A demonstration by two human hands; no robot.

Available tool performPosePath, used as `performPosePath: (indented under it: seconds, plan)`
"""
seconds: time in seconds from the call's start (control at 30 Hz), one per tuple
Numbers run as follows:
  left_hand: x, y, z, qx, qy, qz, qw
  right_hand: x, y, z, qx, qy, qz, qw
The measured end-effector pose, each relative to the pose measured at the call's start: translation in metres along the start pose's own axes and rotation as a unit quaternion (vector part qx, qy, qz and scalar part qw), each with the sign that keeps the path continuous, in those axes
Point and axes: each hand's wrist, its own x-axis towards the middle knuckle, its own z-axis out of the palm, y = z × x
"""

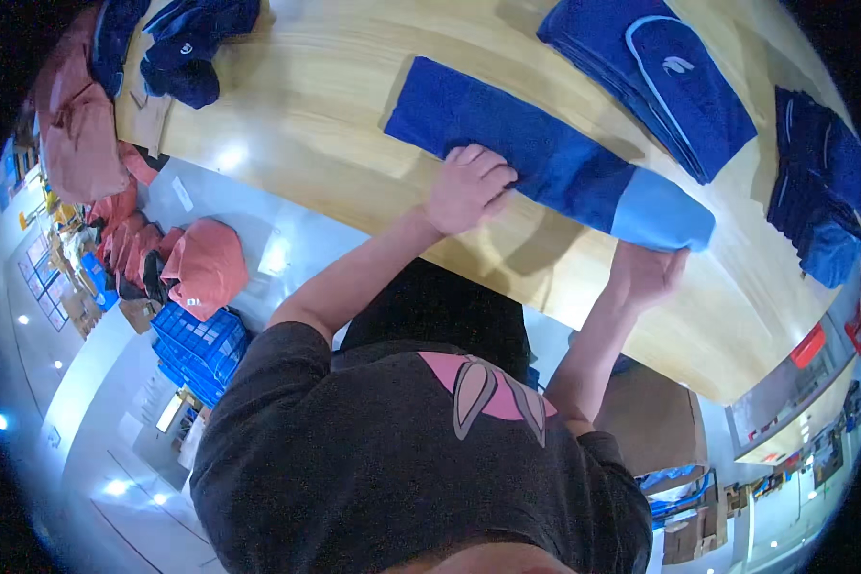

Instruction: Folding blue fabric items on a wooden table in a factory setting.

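Cloth lies in a long folded strip across the pale wooden tabletop (306, 105), just in front of you: a soft royal-blue towel (536, 158) with a lighter blue band at its right end. Your left hand (467, 187) rests flat and open on its middle, pinning the layers so the fold stays true. Your right hand (646, 273) curls under the light end at the tabletop's edge, gripping it. Similar folded blue cloths (679, 81) are stacked beyond.

One blue towel (545, 167), two blue stacks (660, 81), two hands (467, 187).
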Motion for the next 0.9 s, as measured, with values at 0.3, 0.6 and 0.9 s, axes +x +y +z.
performPosePath:
  seconds: [0.3,0.6,0.9]
  plan:
    - [-0.008,-0.023,-0.069,-0.243,0.209,-0.346,0.882,-0.012,0.113,0.131,-0.616,-0.309,-0.181,0.702]
    - [0.012,-0.053,-0.067,-0.029,0.133,-0.329,0.934,-0.016,0.14,0.092,-0.746,-0.238,-0.213,0.584]
    - [0.025,-0.037,-0.064,-0.083,0.053,-0.402,0.91,0.008,0.103,0.07,-0.737,0.015,-0.03,0.676]
